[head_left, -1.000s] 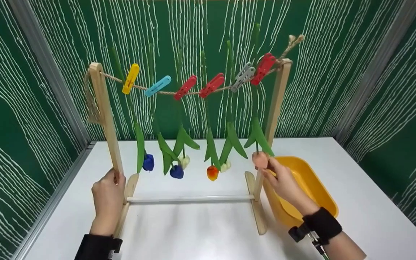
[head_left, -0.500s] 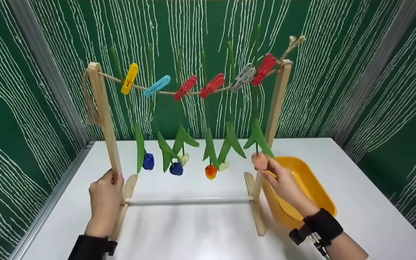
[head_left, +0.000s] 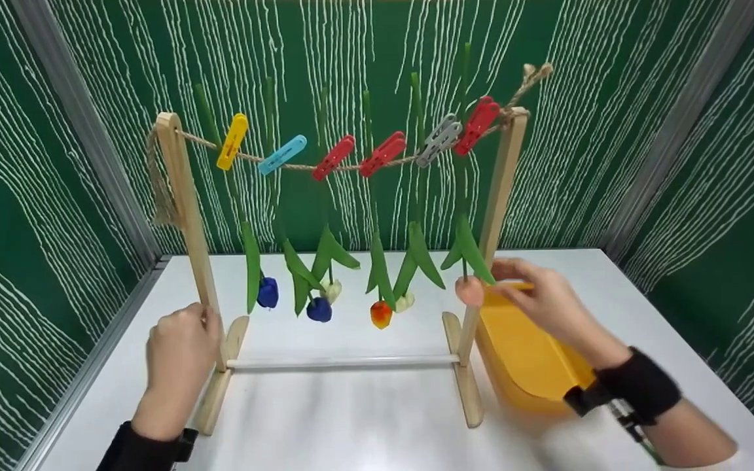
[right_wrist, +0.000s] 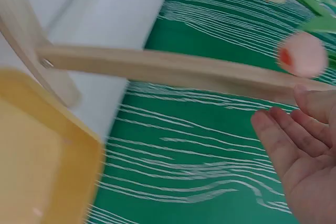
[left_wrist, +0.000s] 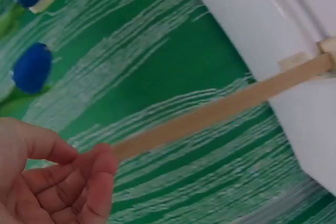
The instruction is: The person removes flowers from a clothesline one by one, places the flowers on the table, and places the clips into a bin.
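I see the yellow, round-cornered bin [head_left: 540, 398] on the white counter [head_left: 344, 418] beside the wooden right post [head_left: 508, 170]. My right hand [head_left: 544, 301], fingers loosely parted, blocks part of its rim. Just beside it, the pink tulip [head_left: 469, 291] hangs head-down from twisted rope [head_left: 298, 167] at a red peg [head_left: 478, 125]. My left hand [head_left: 180, 340] curls at the left post [head_left: 191, 222]; I cannot tell whether it grips.

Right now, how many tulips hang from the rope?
6 left to right: blue tulip, second blue tulip, white tulip, orange tulip, second white tulip, pink tulip beside the right hand.
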`<state>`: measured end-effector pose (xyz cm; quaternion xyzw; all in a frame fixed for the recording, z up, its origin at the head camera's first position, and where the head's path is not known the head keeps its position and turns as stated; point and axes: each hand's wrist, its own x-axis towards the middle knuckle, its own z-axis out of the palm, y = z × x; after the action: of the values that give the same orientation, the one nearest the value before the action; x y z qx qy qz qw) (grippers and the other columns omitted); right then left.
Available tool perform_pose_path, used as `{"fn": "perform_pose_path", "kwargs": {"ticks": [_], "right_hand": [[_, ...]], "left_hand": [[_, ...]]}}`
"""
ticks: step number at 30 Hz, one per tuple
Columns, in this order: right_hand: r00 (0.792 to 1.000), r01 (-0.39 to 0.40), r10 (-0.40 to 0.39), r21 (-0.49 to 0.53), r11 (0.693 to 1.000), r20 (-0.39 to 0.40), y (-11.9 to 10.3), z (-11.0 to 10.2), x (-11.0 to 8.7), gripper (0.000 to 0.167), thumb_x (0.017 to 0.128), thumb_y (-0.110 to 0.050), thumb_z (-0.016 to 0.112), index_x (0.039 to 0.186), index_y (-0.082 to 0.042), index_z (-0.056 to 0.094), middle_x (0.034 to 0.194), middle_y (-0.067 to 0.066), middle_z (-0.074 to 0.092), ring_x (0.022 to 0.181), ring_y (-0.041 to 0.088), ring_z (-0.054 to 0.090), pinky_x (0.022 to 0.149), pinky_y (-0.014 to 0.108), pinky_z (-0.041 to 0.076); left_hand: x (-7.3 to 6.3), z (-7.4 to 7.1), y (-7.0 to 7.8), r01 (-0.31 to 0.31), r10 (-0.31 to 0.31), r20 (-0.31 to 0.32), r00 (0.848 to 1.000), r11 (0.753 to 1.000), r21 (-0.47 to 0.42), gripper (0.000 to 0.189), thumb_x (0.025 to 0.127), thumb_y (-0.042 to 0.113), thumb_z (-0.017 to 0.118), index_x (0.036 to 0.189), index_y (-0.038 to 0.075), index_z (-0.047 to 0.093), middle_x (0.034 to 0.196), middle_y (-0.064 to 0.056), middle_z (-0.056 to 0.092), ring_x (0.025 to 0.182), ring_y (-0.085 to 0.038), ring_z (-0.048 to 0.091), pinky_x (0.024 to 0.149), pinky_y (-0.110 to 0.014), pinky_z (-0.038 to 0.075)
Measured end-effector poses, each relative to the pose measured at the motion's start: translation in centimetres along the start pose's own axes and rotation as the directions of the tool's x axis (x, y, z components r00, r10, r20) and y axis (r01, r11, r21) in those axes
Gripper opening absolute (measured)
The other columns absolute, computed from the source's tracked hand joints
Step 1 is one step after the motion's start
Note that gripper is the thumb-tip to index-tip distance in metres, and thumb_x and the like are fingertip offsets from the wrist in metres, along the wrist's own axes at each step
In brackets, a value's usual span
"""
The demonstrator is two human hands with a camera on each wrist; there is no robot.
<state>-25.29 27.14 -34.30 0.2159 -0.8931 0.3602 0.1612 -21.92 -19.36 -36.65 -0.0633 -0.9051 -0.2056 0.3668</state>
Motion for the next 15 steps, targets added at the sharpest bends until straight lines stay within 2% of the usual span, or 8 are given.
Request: {"fn": "perform_pose_path", "kwargs": {"ticks": [2, 4, 5, 7, 9, 10, 12, 15], "right_hand": [[0.997, 0.064, -0.066, -0.045, 0.997, -0.033, -1.7, -2.1, 0.6, 0.037, 0.087, -0.002, 0.065, 0.123, -0.004, 0.058, 0.110, 0.011, 0.068, 0.096, 0.018, 0.066, 0.076, 0.018, 0.054], [0.989, 0.123, -0.131, -0.114, 0.986, -0.071, -3.6, -4.2, 1.2, 0.035, 0.087, -0.005, 0.066, 0.121, -0.008, 0.060, 0.111, 0.007, 0.068, 0.094, 0.008, 0.065, 0.076, 0.011, 0.050], [0.982, 0.153, -0.167, -0.139, 0.978, -0.093, -4.7, -5.1, 1.6, 0.035, 0.086, -0.005, 0.066, 0.120, -0.009, 0.061, 0.110, 0.007, 0.068, 0.092, 0.004, 0.064, 0.075, 0.009, 0.049], [0.964, 0.211, -0.234, -0.169, 0.963, -0.126, -6.7, -6.8, 2.4, 0.034, 0.086, -0.004, 0.066, 0.119, -0.009, 0.063, 0.110, 0.007, 0.068, 0.088, -0.002, 0.064, 0.075, 0.007, 0.049], [0.942, 0.269, -0.298, -0.187, 0.945, -0.152, -8.8, -8.2, 3.2, 0.034, 0.085, -0.002, 0.066, 0.119, -0.009, 0.063, 0.110, 0.007, 0.068, 0.084, -0.004, 0.064, 0.074, 0.008, 0.049], [0.930, 0.297, -0.328, -0.187, 0.936, -0.163, -9.7, -8.7, 3.7, 0.034, 0.085, 0.000, 0.065, 0.118, -0.008, 0.063, 0.109, 0.008, 0.068, 0.082, -0.004, 0.064, 0.072, 0.008, 0.050], [0.907, 0.346, -0.384, -0.213, 0.914, -0.174, -11.4, -9.7, 4.6, 0.034, 0.084, 0.003, 0.065, 0.117, -0.006, 0.064, 0.109, 0.009, 0.068, 0.081, -0.005, 0.064, 0.071, 0.009, 0.051], [0.881, 0.392, -0.444, -0.276, 0.878, -0.162, -13.4, -10.9, 6.0, 0.034, 0.083, 0.004, 0.066, 0.117, -0.005, 0.064, 0.109, 0.008, 0.068, 0.086, -0.007, 0.063, 0.072, 0.008, 0.050]], "left_hand": [[0.2, -0.2, 2.3, -0.095, 0.090, -0.070, 0.994, 0.992, -0.080, 0.013, 0.083, -0.002, 0.059, 0.074, -0.008, 0.066, 0.062, -0.018, 0.064, 0.051, -0.026, 0.061, 0.043, -0.036, 0.051], [0.3, 0.0, 4.9, -0.203, 0.184, -0.108, 0.977, 0.957, -0.207, 0.006, 0.081, -0.005, 0.062, 0.079, -0.004, 0.068, 0.071, -0.014, 0.067, 0.058, -0.022, 0.063, 0.049, -0.030, 0.054], [0.5, 0.1, 6.2, -0.253, 0.229, -0.118, 0.966, 0.927, -0.277, 0.006, 0.081, -0.005, 0.063, 0.082, -0.003, 0.068, 0.075, -0.012, 0.068, 0.061, -0.019, 0.063, 0.052, -0.026, 0.054], [0.9, 0.4, 8.7, -0.337, 0.309, -0.133, 0.942, 0.849, -0.408, 0.011, 0.081, -0.007, 0.064, 0.089, -0.002, 0.069, 0.082, -0.010, 0.069, 0.067, -0.015, 0.063, 0.057, -0.019, 0.054], [1.5, 0.6, 11.1, -0.381, 0.362, -0.138, 0.922, 0.777, -0.502, 0.014, 0.082, -0.006, 0.064, 0.093, 0.000, 0.069, 0.086, -0.008, 0.069, 0.069, -0.012, 0.062, 0.059, -0.016, 0.052], [1.9, 0.8, 12.2, -0.396, 0.386, -0.138, 0.912, 0.742, -0.540, 0.013, 0.082, -0.005, 0.063, 0.093, 0.000, 0.068, 0.086, -0.007, 0.069, 0.070, -0.011, 0.062, 0.060, -0.015, 0.052], [2.7, 1.1, 14.2, -0.388, 0.410, -0.114, 0.905, 0.685, -0.616, 0.015, 0.084, -0.005, 0.061, 0.097, 0.000, 0.068, 0.089, -0.007, 0.069, 0.073, -0.011, 0.061, 0.062, -0.015, 0.052], [4.0, 1.9, 16.9, -0.304, 0.415, -0.011, 0.910, 0.648, -0.698, 0.021, 0.089, -0.001, 0.057, 0.108, 0.001, 0.065, 0.100, -0.007, 0.069, 0.087, -0.011, 0.063, 0.072, -0.016, 0.053]]}}
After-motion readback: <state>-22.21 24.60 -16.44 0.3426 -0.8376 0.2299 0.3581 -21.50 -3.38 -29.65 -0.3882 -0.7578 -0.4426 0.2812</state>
